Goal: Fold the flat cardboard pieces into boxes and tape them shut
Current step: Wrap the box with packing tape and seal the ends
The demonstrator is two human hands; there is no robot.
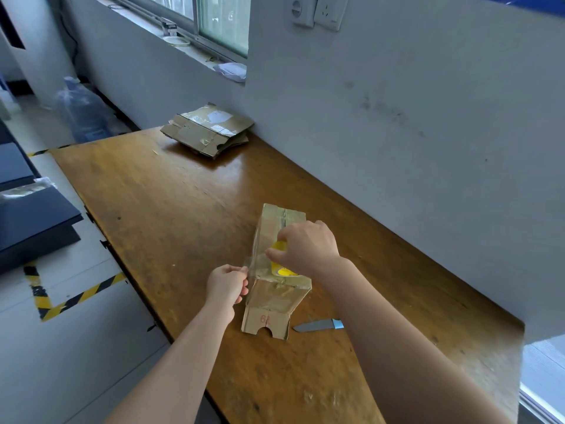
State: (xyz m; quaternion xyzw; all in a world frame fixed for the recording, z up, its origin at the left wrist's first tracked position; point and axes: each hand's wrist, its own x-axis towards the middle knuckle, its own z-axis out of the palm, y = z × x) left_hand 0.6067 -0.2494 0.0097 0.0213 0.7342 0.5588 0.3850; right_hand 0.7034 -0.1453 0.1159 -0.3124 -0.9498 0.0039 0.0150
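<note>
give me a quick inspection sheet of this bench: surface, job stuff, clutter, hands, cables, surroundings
surface: wooden table, scuffed and glossy.
job's things: cardboard box lies near the front, a flap jutting out at its near end; tape roll with a yellow core on top of it; clear tape strip pulled out leftward; flat cardboard stack at the far end by the wall.
clutter: knife, blue handle, right of the box.
grippers: left hand pinches the tape strip's end; right hand grips the tape roll.
cables: nothing seen on the table.
surroundings: wall sockets, water jug on the floor, yellow-black floor tape.
</note>
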